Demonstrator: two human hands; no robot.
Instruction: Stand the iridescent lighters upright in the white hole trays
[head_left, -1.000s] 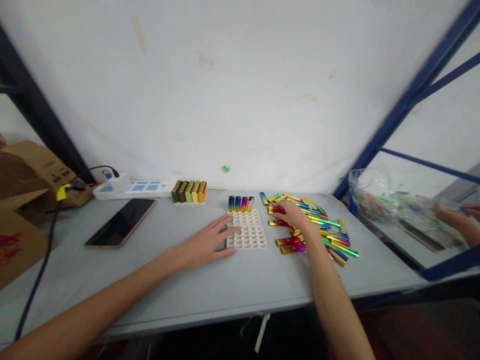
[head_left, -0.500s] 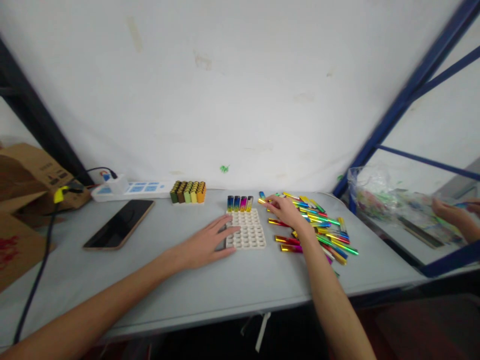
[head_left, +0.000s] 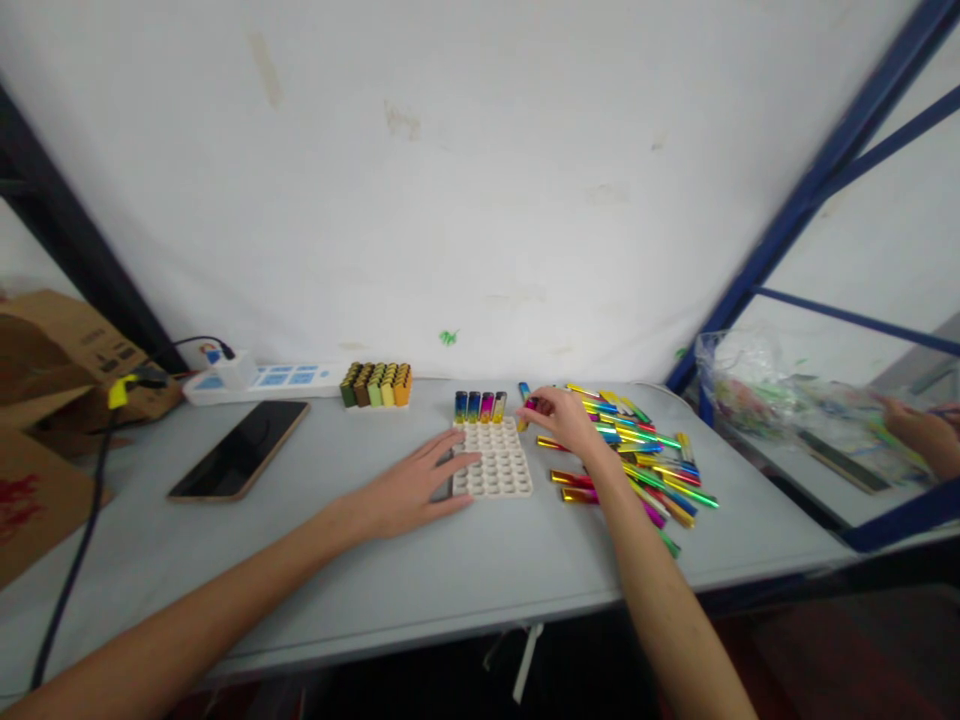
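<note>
My left hand [head_left: 416, 485] lies flat with its fingers apart, its fingertips on the left edge of a white tray with rows of holes [head_left: 495, 470]. Several shiny two-tone lighter casings [head_left: 480, 408] stand upright side by side along the tray's far row. Just right of that row, my right hand [head_left: 559, 415] pinches a purple and yellow lighter casing [head_left: 523, 424], held tilted near the tray's far right corner. A heap of loose metallic casings [head_left: 645, 450] lies to the right, partly hidden by my right forearm.
Behind on the left stands a full block of green, brown and yellow casings [head_left: 376, 386]. A phone [head_left: 244, 450], a white power strip [head_left: 300, 378] and a cardboard box [head_left: 52, 470] lie further left. Beyond the blue rack [head_left: 757, 255], another person's hand [head_left: 919, 435] shows near a plastic bag [head_left: 750, 385].
The casing in my right hand has turned from lying almost level to more upright, and its purple part now shows. My left hand and the tray have stayed put.
</note>
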